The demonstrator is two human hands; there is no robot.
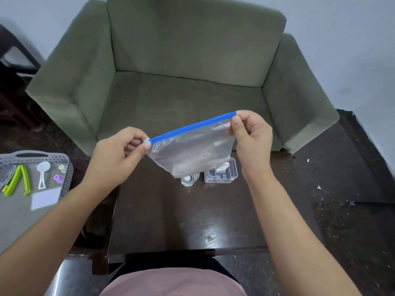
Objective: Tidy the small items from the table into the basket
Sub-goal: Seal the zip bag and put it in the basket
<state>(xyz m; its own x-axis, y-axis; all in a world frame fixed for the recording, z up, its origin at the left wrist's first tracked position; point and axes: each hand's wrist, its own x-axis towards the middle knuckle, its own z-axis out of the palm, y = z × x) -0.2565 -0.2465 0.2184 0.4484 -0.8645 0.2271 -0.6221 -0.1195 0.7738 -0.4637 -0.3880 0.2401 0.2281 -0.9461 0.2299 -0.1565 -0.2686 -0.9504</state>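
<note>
Armchair upholstery in grey-green fills the far side of the view, and the dark wooden table stands just before its seat. Off the table's left edge sits a grey perforated basket, already holding green clips, a white scoop and a few smaller bits. Above the table's far edge hangs a clear zip bag with a blue seal strip, lifted clear of the surface and stretched between both hands; pale items show dimly inside it, though what they are cannot be told. Beneath it, near the far edge, rest a grey plastic block and a small glass jar. The left hand pinches the white slider end of the strip between thumb and forefinger; the right hand pinches the opposite corner, held higher, so the strip slopes up to the right. Both forearms reach forward with the wrists raised. The likely trouble is a loose seal: should the zip not be fully closed, swinging the bag leftward to the basket could spill its contents. A light two-finger pinch might also slip, dropping the bag onto the jar below.
</note>
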